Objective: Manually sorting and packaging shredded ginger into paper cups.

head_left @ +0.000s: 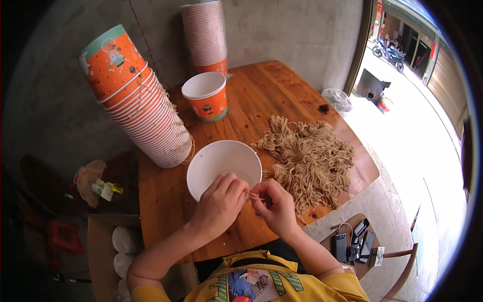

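Note:
Both my hands meet at the near rim of a white-lined paper bucket [224,151] on the wooden table. Fingers of my left hand [221,201] are pinched together over that rim. My right hand [275,204] pinches a thin beige string [255,196], which stretches between the two hands. What the left fingertips hold is mostly hidden, but the string runs into them. Right of the bucket lies a loose heap of beige strings [312,163].
A tall stack of upside-down orange paper buckets [136,100], with string loops along it, stands left. Behind are an upright orange bucket [206,98] and a plastic-wrapped stack [204,30]. A cardboard box [103,251] is lower left; a chair with devices [352,241] is lower right.

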A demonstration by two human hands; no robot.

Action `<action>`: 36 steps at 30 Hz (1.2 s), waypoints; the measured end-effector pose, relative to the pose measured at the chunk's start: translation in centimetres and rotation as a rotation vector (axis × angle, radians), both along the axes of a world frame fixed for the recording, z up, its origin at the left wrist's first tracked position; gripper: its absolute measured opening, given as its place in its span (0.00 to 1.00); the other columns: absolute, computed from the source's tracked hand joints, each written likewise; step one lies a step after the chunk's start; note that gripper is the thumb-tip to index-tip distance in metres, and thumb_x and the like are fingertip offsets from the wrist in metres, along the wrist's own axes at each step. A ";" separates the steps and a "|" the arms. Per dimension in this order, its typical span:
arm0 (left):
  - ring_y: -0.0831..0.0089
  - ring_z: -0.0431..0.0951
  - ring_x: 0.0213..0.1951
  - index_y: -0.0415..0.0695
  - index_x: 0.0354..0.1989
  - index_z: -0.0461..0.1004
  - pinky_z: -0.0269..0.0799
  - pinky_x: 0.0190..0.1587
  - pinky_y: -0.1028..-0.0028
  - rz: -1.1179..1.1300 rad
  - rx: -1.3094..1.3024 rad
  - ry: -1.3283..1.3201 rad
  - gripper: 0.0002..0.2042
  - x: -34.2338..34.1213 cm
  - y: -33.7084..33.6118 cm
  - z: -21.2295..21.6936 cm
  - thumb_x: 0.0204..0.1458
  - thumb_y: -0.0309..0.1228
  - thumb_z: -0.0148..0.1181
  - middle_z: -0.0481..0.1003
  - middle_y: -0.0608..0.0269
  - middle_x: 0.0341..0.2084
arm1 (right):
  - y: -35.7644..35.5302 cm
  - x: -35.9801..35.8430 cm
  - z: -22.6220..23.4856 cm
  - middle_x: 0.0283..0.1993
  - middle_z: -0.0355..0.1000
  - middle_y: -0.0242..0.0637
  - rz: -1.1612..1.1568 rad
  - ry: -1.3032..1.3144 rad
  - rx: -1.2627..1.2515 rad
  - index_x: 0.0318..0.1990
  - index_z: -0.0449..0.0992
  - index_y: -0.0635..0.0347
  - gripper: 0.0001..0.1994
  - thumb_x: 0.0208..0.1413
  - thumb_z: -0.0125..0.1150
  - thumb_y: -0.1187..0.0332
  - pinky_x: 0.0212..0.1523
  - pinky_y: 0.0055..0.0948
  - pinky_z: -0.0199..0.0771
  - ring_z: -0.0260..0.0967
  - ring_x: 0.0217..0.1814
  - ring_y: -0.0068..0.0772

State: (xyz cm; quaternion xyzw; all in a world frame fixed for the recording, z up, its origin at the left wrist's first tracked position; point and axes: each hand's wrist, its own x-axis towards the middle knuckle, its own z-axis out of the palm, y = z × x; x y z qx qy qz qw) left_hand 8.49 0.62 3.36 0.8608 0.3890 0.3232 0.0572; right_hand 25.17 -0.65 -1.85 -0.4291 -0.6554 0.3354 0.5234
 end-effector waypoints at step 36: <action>0.74 0.78 0.34 0.36 0.36 0.67 0.74 0.39 0.74 0.014 -0.872 -0.445 0.04 -0.8 0.5 0.1 0.55 0.21 0.56 0.75 0.61 0.29 | -0.6 0.0 -0.1 0.31 0.70 0.35 -0.048 -0.165 0.229 0.35 0.73 0.58 0.08 0.48 0.67 0.75 0.23 0.28 0.71 0.70 0.24 0.33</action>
